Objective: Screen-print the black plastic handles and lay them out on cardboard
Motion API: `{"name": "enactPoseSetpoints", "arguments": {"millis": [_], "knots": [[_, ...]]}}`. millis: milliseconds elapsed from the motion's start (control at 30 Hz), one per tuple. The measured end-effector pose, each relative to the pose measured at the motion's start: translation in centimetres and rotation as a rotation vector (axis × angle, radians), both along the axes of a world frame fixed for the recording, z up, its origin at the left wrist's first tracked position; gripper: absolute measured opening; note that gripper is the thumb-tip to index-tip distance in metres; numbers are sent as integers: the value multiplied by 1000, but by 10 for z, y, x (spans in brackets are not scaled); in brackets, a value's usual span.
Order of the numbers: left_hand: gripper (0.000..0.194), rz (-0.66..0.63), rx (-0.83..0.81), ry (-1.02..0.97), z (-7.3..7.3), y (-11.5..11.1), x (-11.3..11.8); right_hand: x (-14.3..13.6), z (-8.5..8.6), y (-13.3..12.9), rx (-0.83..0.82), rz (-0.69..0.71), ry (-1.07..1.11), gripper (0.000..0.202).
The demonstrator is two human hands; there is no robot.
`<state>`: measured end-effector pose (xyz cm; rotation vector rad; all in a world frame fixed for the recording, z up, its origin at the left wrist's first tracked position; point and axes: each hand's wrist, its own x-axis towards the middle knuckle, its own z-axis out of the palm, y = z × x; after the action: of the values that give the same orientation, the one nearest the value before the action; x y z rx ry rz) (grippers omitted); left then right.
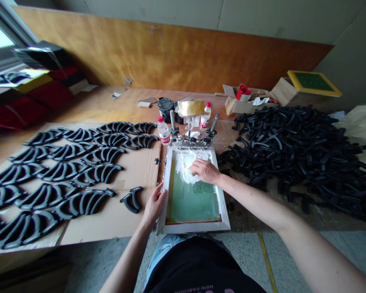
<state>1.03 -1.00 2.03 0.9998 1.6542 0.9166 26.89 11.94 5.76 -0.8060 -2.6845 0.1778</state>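
A metal-framed screen (195, 203) with a green mesh lies flat in front of me, hinged to clamps (191, 142) at its far end. White paste (183, 162) is smeared over the mesh's upper part. My right hand (205, 171) is over that paste, its fingers closed round something whitish that I cannot make out. My left hand (155, 202) is at the frame's left side, fingers bent against the edge, with the thumb near the rim. Curved black parts (131, 199) lie to the left of it, the nearest ones a small pair.
Rows of curved black parts (85, 203) cover the cardboard at left. A large heap of black parts (277, 146) fills the right. Bottles (164, 132), a black tub (165, 106) and an open carton (247, 101) stand behind the clamps.
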Motion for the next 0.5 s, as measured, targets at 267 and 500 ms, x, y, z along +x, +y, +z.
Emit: {"name": "enactPoseSetpoints", "arguments": {"millis": [267,500], "knots": [[81,27,-42,-28,23,-2,2,-9,13,16,-69,-99,106,17],[73,68,32,-170,84,14,-3,18,45,93,-43,-594,236,47]]}}
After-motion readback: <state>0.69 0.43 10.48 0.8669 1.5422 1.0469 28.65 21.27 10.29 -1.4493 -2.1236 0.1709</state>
